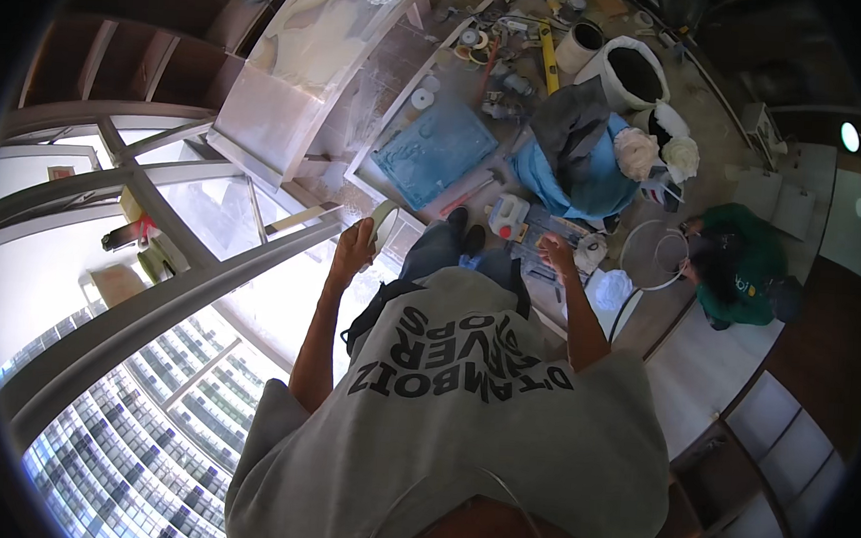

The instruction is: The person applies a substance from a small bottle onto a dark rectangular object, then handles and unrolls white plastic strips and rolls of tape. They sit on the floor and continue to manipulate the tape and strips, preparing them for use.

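My left hand grips a pale roll of what looks like masking tape, held upright beside the window frame. On the other side of my body, my right hand is raised with its fingers curled; whether something small is between them is too small to tell. Below that hand, a white plastic jug with a red cap stands on the floor near my shoes. A crumpled white bundle lies just beyond the right hand.
A co-worker in a green shirt bends at the right by a round clear rim. Ahead are a blue board, a hammer, a yellow spirit level, a blue bag and a white sack. A plastic-covered cabinet stands front left.
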Demonstrator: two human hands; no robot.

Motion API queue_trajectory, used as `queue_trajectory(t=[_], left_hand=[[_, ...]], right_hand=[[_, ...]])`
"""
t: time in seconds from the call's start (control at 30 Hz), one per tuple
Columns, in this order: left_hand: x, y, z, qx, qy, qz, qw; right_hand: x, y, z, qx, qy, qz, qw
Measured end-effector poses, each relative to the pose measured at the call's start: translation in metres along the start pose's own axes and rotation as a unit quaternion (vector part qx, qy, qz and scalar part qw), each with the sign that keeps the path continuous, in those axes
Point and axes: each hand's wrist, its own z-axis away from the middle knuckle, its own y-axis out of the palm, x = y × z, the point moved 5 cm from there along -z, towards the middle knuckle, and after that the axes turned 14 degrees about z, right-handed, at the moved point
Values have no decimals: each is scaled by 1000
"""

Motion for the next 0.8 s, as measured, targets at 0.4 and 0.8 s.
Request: queue_trajectory(t=[0.4,0.8], left_hand=[[-28,29,10,30,114,-83,990],[14,11,51,-15,40,63,997]], right_hand=[[-88,18,41,27,65,-51,996],[-73,7,35,20,39,40,998]])
